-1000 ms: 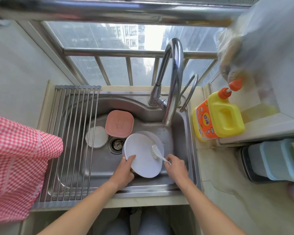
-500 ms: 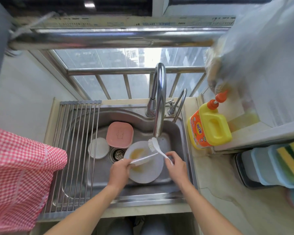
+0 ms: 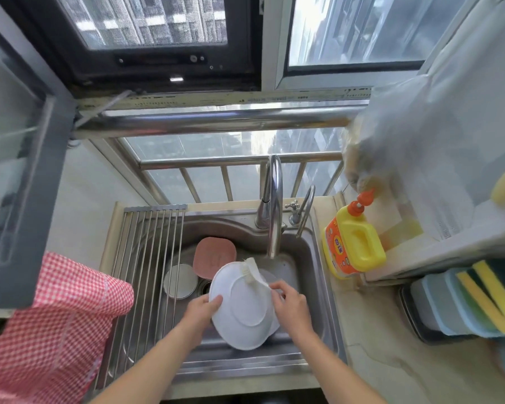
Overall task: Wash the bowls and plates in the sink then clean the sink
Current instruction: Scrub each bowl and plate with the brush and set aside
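plate (image 3: 242, 310) between hands (brush (image 3: 252, 272) touching)

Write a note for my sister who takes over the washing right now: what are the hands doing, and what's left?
Left hand grips the white plate, tilted over the sink, underside showing.
Right hand holds the brush, bristles on that plate's top edge.
Pink dish and small round dish lie in the sink, apparently unwashed; another white dish lies under the plate.
Left: finish this plate, wash the rest, clean the sink.
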`<state>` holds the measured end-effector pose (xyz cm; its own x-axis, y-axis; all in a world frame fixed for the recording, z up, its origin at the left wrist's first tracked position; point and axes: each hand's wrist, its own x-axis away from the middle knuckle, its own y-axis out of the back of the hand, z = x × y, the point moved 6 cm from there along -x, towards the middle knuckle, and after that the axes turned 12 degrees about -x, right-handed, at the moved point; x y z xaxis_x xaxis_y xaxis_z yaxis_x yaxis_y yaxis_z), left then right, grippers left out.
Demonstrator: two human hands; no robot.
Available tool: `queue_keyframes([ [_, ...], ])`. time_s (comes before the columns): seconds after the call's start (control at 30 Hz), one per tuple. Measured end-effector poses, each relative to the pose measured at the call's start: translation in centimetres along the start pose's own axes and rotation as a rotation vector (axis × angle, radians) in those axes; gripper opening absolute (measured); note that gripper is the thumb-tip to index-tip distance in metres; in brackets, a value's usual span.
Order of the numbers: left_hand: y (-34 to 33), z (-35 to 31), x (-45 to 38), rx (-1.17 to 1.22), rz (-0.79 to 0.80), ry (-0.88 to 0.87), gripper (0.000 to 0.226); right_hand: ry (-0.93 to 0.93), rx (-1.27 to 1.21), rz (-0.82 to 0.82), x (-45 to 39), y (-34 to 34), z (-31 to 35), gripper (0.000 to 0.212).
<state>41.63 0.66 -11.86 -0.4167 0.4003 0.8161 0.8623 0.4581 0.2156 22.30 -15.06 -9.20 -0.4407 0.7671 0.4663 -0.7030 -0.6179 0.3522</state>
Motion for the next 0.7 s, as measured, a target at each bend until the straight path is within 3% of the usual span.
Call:
queue_keyframes([
  [0.07, 0.1, -0.3, 0.3, 0.034, 0.008, 0.024, 0.014, -0.023, 0.038, -0.038, -0.2, 0.1, 0.6, 0.013],
  [0.2, 0.0, -1.5, 1.4, 0.045, 0.065, -0.003, 0.013, 0.093, 0.071, 0.122, 0.6, -1.0, 3.3, 0.014],
  [0.37, 0.5, -2.6, 3.0, -0.078, 0.114, -0.078, 0.015, -0.031, 0.110, -0.089, 0.0, 2.2, 1.9, 0.009],
  [0.57, 0.1, -3.0, 4.1, -0.090, 0.143, -0.095, 0.019, 0.192, 0.058, 0.186, 1.8, -0.2, 4.8, 0.008],
  [0.7, -0.3, -3.1, 4.3, -0.079, 0.119, -0.093, 0.018, 0.059, 0.162, -0.051, 0.6, 1.6, 4.5, 0.009],
])
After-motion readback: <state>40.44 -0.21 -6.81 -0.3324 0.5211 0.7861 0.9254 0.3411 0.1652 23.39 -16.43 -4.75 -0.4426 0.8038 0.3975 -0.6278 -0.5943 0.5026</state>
